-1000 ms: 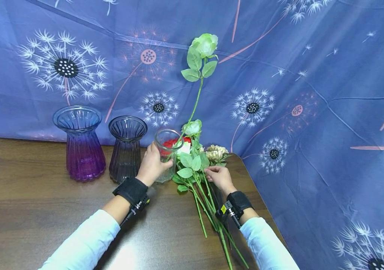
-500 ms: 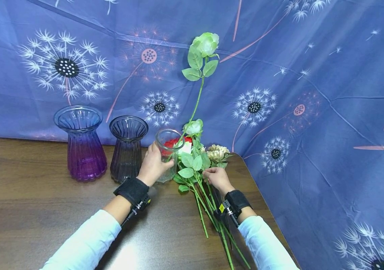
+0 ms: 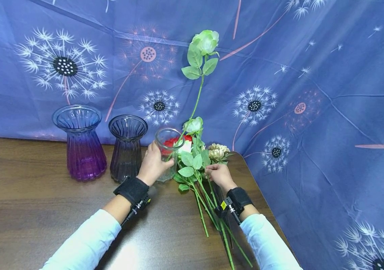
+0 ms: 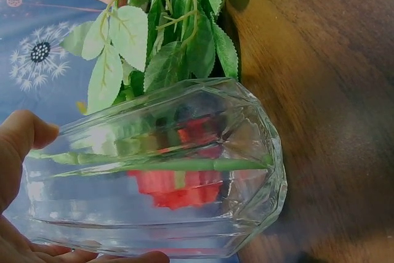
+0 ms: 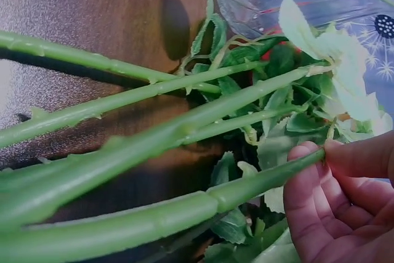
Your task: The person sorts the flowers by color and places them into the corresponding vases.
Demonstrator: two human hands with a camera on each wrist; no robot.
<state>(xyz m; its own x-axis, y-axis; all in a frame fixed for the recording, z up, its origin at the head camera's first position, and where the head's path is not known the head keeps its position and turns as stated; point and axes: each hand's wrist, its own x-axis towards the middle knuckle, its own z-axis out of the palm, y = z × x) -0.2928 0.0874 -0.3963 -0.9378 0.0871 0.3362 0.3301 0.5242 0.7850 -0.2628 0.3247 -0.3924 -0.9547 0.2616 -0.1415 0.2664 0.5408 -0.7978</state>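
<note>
My left hand grips a clear glass vase by its side, thumb on one side and fingers on the other. A pale green artificial rose stands tilted in that vase, its stem reaching the vase's bottom in the left wrist view. To the right, my right hand pinches a green flower stem between thumb and forefinger. That stem belongs to a pile of artificial flowers: a white-green rose, a beige bloom and a red bloom seen through the glass.
A grey glass vase stands left of my left hand, and a blue-purple glass vase farther left. The wooden table ends at a blue dandelion-print cloth behind and at the right.
My right hand shifts slightly along the pile and now lifts its pinched stem a little. The left hand, the clear vase and the tall rose stay in place.
</note>
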